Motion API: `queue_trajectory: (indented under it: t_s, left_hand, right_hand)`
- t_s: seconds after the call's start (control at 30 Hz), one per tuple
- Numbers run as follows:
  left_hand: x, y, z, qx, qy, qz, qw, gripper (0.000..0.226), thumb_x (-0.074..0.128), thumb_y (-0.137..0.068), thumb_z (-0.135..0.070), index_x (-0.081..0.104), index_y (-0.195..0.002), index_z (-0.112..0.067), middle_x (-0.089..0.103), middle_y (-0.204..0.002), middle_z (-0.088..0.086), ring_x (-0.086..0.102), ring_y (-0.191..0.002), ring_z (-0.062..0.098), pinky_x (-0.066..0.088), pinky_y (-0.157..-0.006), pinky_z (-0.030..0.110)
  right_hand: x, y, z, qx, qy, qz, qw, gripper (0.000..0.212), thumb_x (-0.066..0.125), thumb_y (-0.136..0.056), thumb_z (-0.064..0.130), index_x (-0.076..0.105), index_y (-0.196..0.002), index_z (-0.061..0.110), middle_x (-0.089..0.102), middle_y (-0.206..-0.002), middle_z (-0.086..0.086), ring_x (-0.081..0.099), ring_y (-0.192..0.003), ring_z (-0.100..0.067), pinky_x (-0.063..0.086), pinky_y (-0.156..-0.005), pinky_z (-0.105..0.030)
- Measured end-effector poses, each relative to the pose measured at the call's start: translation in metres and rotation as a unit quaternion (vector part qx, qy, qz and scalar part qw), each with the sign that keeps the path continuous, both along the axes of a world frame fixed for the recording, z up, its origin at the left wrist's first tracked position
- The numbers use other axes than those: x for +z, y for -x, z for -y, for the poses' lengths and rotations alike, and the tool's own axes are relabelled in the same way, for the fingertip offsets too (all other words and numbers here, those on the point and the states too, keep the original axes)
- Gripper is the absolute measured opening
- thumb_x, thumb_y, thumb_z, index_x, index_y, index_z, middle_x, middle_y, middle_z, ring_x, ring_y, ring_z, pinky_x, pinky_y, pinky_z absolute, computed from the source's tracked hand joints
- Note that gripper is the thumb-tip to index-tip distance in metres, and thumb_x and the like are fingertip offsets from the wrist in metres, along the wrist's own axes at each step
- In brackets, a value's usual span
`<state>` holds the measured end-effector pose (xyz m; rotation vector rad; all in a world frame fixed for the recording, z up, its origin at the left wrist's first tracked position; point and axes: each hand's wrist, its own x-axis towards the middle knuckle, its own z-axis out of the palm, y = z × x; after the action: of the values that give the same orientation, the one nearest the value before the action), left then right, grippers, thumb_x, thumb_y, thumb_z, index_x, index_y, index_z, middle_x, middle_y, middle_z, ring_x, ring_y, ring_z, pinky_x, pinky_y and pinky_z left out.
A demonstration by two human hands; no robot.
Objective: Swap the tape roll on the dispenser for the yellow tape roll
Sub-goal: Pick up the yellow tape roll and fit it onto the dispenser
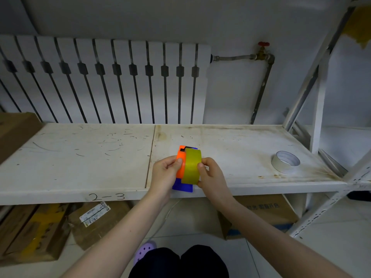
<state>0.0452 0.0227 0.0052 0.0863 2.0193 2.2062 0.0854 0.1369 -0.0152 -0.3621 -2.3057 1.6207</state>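
Note:
The orange and blue tape dispenser (180,165) is held above the front edge of the white shelf (80,157). My left hand (165,175) grips its orange side. The yellow tape roll (191,166) sits against the dispenser's right side, and my right hand (210,175) holds the roll from the right, thumb on its outer face. Whether the roll is seated on the hub is hidden. A white tape roll (285,161) lies flat on the shelf at the right, well apart from both hands.
A white radiator (100,77) and a pipe with a red valve (263,49) stand behind the shelf. A shelf upright (319,117) rises at the right. Cardboard boxes (36,231) sit on the floor below, and another box (14,129) sits at far left.

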Motion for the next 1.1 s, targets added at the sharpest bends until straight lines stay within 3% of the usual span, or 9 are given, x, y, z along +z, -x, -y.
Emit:
queue_trajectory:
  t_s: [0.17, 0.43, 0.5, 0.63, 0.73, 0.83, 0.9, 0.97, 1.1]
  left_hand:
    - [-0.007, 0.008, -0.004, -0.003, 0.006, 0.016, 1.000, 0.011, 0.055, -0.092, -0.020, 0.063, -0.099, -0.016, 0.064, -0.095, 0.001, 0.062, -0.085, 0.015, 0.053, -0.073, 0.031]
    - [-0.006, 0.025, -0.016, -0.009, -0.009, 0.019, 1.000, 0.014, 0.053, -0.093, -0.015, 0.063, -0.085, -0.020, 0.064, -0.087, 0.001, 0.061, -0.078, 0.014, 0.050, -0.063, 0.027]
    - [-0.007, 0.030, -0.021, -0.030, 0.016, 0.019, 0.999, 0.014, 0.051, -0.095, -0.021, 0.063, -0.088, -0.017, 0.065, -0.091, 0.006, 0.062, -0.081, 0.018, 0.053, -0.066, 0.030]
    - [-0.016, 0.033, -0.026, -0.097, 0.100, 0.058, 0.989, 0.027, 0.050, -0.093, -0.037, 0.063, -0.087, -0.014, 0.067, -0.096, 0.015, 0.065, -0.090, 0.029, 0.053, -0.084, 0.043]
    - [-0.020, 0.033, -0.025, -0.122, 0.153, 0.042, 0.980, 0.019, 0.050, -0.093, -0.035, 0.059, -0.081, -0.024, 0.065, -0.090, 0.005, 0.062, -0.084, 0.022, 0.052, -0.075, 0.035]
    - [-0.016, 0.033, -0.026, -0.135, 0.213, 0.031, 0.967, 0.016, 0.053, -0.091, -0.036, 0.052, -0.077, -0.027, 0.060, -0.087, 0.000, 0.058, -0.083, 0.017, 0.052, -0.071, 0.029]
    - [-0.017, 0.037, -0.026, -0.124, 0.251, 0.020, 0.960, 0.021, 0.059, -0.083, -0.044, 0.053, -0.083, -0.024, 0.059, -0.088, 0.000, 0.060, -0.091, 0.022, 0.054, -0.084, 0.038]
    - [-0.017, 0.041, -0.025, -0.098, 0.301, 0.005, 0.949, 0.040, 0.065, -0.076, -0.049, 0.057, -0.099, -0.017, 0.063, -0.098, 0.005, 0.061, -0.098, 0.027, 0.053, -0.088, 0.042]
    - [-0.022, 0.044, -0.021, -0.058, 0.368, -0.067, 0.926, 0.048, 0.073, -0.073, -0.043, 0.059, -0.107, -0.013, 0.061, -0.096, 0.002, 0.057, -0.090, 0.021, 0.044, -0.073, 0.031]
  right_hand:
    - [-0.009, 0.005, -0.006, -0.011, 0.011, 0.004, 1.000, 0.013, 0.041, -0.097, 0.031, 0.050, -0.101, 0.022, 0.053, -0.116, -0.009, 0.056, -0.107, -0.025, 0.054, -0.088, -0.052]
    - [-0.008, 0.018, -0.016, -0.032, 0.022, -0.004, 0.999, 0.018, 0.041, -0.098, 0.026, 0.050, -0.110, 0.018, 0.054, -0.119, -0.009, 0.057, -0.108, -0.023, 0.054, -0.090, -0.045]
    - [-0.011, 0.025, -0.016, -0.029, -0.009, 0.002, 1.000, 0.027, 0.039, -0.098, 0.026, 0.049, -0.121, 0.015, 0.054, -0.120, -0.005, 0.055, -0.110, -0.020, 0.052, -0.093, -0.040]
    - [-0.034, 0.037, -0.015, 0.013, -0.063, 0.077, 0.995, 0.050, 0.037, -0.089, 0.037, 0.042, -0.134, 0.016, 0.056, -0.125, -0.011, 0.054, -0.113, -0.026, 0.048, -0.095, -0.046]
    - [-0.042, 0.034, -0.013, 0.040, -0.080, 0.100, 0.991, 0.042, 0.037, -0.095, 0.019, 0.038, -0.137, 0.017, 0.053, -0.129, -0.014, 0.054, -0.109, -0.026, 0.047, -0.087, -0.034]
    - [-0.046, 0.028, -0.005, 0.052, -0.067, 0.089, 0.992, 0.055, 0.039, -0.094, 0.012, 0.023, -0.146, 0.021, 0.046, -0.138, -0.007, 0.051, -0.119, -0.023, 0.045, -0.096, -0.033]
    - [-0.045, 0.024, -0.003, 0.074, -0.089, 0.084, 0.990, 0.053, 0.040, -0.093, 0.011, 0.026, -0.145, 0.018, 0.053, -0.132, -0.009, 0.054, -0.114, -0.024, 0.046, -0.091, -0.030]
    - [-0.042, 0.019, -0.006, 0.103, -0.129, 0.093, 0.982, 0.043, 0.040, -0.093, 0.005, 0.041, -0.135, 0.009, 0.059, -0.119, -0.016, 0.057, -0.104, -0.030, 0.046, -0.083, -0.032]
    - [-0.034, 0.021, -0.023, 0.088, -0.198, 0.078, 0.973, 0.027, 0.046, -0.087, -0.003, 0.067, -0.101, 0.006, 0.065, -0.107, -0.016, 0.059, -0.100, -0.030, 0.045, -0.083, -0.032]
